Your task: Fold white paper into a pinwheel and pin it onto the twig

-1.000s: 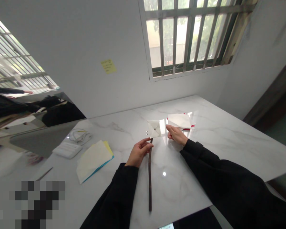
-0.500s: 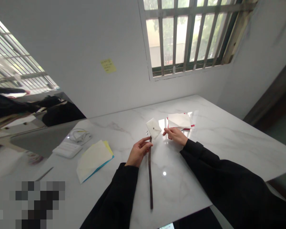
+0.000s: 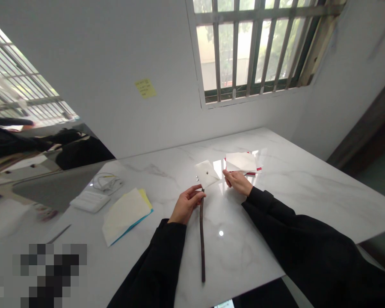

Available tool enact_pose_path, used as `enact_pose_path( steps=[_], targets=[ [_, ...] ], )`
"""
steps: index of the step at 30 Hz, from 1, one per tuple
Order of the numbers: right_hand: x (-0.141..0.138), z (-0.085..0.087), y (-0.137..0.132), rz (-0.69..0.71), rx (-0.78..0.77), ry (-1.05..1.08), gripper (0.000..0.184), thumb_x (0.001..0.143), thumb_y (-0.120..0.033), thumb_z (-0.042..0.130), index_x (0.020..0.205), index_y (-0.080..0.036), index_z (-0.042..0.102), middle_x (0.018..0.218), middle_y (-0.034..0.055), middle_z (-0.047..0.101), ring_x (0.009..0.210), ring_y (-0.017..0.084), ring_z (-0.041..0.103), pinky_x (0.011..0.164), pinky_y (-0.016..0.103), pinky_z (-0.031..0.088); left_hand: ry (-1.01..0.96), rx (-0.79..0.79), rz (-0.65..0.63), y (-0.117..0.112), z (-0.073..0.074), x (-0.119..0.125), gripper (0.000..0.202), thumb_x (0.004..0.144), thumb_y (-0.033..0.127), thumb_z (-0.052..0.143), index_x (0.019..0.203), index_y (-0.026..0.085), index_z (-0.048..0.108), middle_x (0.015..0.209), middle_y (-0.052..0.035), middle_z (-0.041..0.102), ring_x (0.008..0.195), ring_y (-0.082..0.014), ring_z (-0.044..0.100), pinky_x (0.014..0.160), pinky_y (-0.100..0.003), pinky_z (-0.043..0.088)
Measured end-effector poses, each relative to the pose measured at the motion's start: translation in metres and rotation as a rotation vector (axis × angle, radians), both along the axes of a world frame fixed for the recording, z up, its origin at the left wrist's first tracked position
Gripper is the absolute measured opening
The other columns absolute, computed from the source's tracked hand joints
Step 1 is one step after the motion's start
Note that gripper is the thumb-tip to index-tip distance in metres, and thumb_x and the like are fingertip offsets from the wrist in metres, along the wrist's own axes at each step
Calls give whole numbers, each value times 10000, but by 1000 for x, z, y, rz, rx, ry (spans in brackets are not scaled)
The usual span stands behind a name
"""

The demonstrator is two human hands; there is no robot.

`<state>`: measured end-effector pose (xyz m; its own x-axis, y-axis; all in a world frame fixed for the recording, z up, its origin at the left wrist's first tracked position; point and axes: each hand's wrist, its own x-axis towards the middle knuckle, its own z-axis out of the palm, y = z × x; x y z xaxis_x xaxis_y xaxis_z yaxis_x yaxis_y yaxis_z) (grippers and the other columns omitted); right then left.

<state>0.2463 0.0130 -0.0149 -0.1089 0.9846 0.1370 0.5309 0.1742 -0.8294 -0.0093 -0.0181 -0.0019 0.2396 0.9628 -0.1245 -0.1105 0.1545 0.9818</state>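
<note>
A thin dark brown stick [image 3: 202,237] stands nearly upright in the picture, its lower end over the white marble table [image 3: 269,205]. My left hand [image 3: 188,204] grips it near the top. A folded white paper square [image 3: 207,174] sits on the stick's upper end, fixed by a small metal pin [image 3: 207,172]. My right hand [image 3: 237,182] hovers beside the paper's right edge, fingers loosely curled, holding nothing. Two tiny metal beads [image 3: 197,177] lie on the table just left of the paper.
Behind my right hand lies a stack of white paper with red edges [image 3: 242,162]. To the left are yellow-and-blue paper sheets [image 3: 126,216], a white pad [image 3: 90,202] and a white cable [image 3: 107,184]. A large mirror [image 3: 45,162] stands at the left.
The white paper has turned on the stick, its outline going from a folded point to a flatter square. Both hands have stayed nearly still.
</note>
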Motion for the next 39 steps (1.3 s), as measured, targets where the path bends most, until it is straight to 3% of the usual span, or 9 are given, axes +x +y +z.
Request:
enact_pose_path(
  steps=[7,12,16,22,24,27,30,35,39],
  targets=[
    [-2,4,-6,-52,29,95,596,1014,-619,366,969,-168,752,597,-11,543,601,160,543,678,286,391,15,9,-6,-1,2,1,581,656,423,922,1145,155,758,837,-70,747,652,-110,532,613,-227,388],
    [-2,-1,-5,-76,54,174,698,1006,-656,405,1466,-152,552,642,-21,589,657,182,592,742,308,439,33,23,-43,-1,3,1,588,673,419,914,1174,159,753,835,-60,740,637,-99,500,617,-229,382],
    [-1,-2,-5,-75,87,156,745,1015,-671,387,1575,-181,442,663,-16,609,686,193,618,776,320,463,57,35,-65,-1,2,0,581,686,425,902,1177,156,748,834,-60,742,649,-108,508,628,-239,388],
    [2,10,-11,-118,255,64,721,1044,-650,330,1614,-214,392,767,12,662,726,196,634,793,307,483,152,79,-190,-2,5,-2,528,703,417,884,1149,161,765,804,-48,744,687,-135,554,698,-268,426],
    [5,12,-10,-130,264,38,696,1046,-661,304,1533,-215,524,821,32,694,766,200,652,803,299,480,171,87,-211,-2,5,-3,518,718,420,874,1155,163,767,809,-49,746,710,-148,577,718,-277,434],
    [8,8,-5,-124,123,-112,768,1039,-690,253,944,-188,825,694,61,676,722,210,644,799,305,455,141,83,-186,-1,3,-3,515,712,416,879,1148,165,768,810,-48,744,721,-155,590,711,-276,437],
    [11,2,-1,-98,8,-227,833,1047,-670,239,530,-199,691,597,82,641,662,208,615,799,319,420,80,46,-131,-1,2,-2,505,696,401,894,1126,165,773,813,-54,744,726,-151,601,678,-259,431],
    [7,1,-1,-79,54,-160,738,1051,-621,309,659,-184,757,612,61,639,655,195,604,756,305,402,-84,-52,2,-2,7,-1,536,654,341,934,1130,157,770,853,-65,750,706,-118,610,622,-215,434],
    [-6,7,-9,144,-32,-40,683,1038,-604,360,806,-135,799,569,22,585,557,141,528,653,275,384,-216,-98,150,0,10,-3,527,640,289,948,1115,161,759,910,-52,754,685,-75,607,554,-154,424]
  ],
)
